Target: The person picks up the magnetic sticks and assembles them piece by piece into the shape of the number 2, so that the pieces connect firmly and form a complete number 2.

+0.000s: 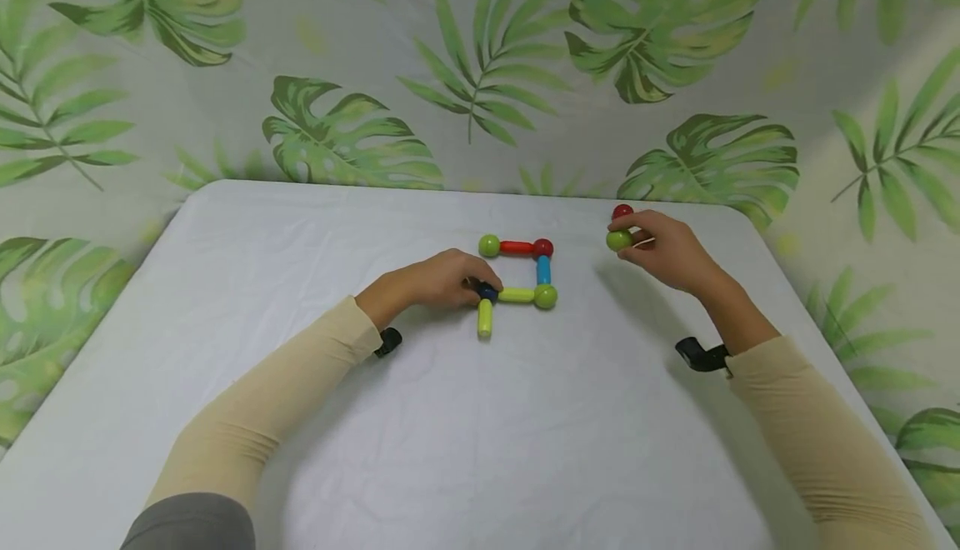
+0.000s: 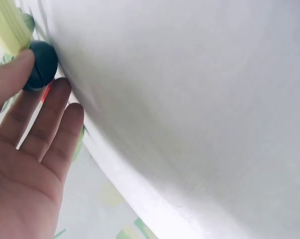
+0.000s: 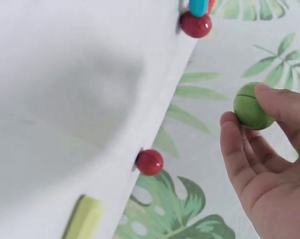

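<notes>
My left hand (image 1: 442, 277) pinches a dark blue ball (image 2: 45, 62) at the near left corner of a chain of toy rods and balls. From that ball one yellow-green rod (image 1: 485, 318) points toward me and another yellow-green rod (image 1: 516, 295) runs right to a green ball (image 1: 545, 297). A light blue rod (image 1: 543, 270) leads back to a red ball (image 1: 543, 247), then a red rod (image 1: 516, 247) leads left to a second green ball (image 1: 489, 245). Off to the right, my right hand (image 1: 670, 252) holds a loose green ball (image 3: 250, 107) between thumb and fingers, above the table.
A single red ball (image 3: 150, 162) lies near the table's far edge, just beyond the right hand. A loose yellow-green rod (image 3: 84, 219) lies on the white-covered table (image 1: 465, 433), mostly hidden by that hand in the head view. A leaf-patterned cloth (image 1: 510, 150) hangs behind.
</notes>
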Tool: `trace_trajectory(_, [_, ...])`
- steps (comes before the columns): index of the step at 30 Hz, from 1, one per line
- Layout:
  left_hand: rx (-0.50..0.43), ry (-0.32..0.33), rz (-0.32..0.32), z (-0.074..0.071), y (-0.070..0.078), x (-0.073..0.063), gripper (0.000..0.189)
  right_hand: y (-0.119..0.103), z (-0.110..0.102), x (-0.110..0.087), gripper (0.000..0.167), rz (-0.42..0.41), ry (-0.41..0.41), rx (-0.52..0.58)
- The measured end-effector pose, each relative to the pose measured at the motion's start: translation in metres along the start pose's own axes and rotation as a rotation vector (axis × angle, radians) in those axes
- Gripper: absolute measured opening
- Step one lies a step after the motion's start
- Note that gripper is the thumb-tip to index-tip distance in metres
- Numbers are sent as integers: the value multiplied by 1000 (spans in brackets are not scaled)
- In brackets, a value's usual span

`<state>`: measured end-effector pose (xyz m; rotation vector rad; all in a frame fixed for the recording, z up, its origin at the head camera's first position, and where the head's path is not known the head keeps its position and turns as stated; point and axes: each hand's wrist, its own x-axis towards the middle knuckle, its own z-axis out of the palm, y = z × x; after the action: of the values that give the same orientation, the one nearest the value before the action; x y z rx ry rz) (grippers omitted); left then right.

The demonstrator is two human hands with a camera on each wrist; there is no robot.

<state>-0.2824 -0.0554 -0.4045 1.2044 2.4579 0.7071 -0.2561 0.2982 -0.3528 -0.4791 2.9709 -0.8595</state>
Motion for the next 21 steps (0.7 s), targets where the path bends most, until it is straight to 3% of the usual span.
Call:
trace_trajectory(6, [-49, -46, -15, -3, -1, 2, 34, 6, -1, -52, 38, 16, -43, 50])
trace_trajectory(10, [-53, -44, -16, -2, -2, 3, 34, 16, -2, -80, 36, 42, -58, 36])
trace_trajectory(16, [-58, -55, -20, -3, -3, 4, 35, 29, 5, -101, 38, 87, -81, 59])
trace_trajectory(21, [-65, -57, -21, -3, -5, 5, 35, 21, 20, -104, 37, 71, -104, 85])
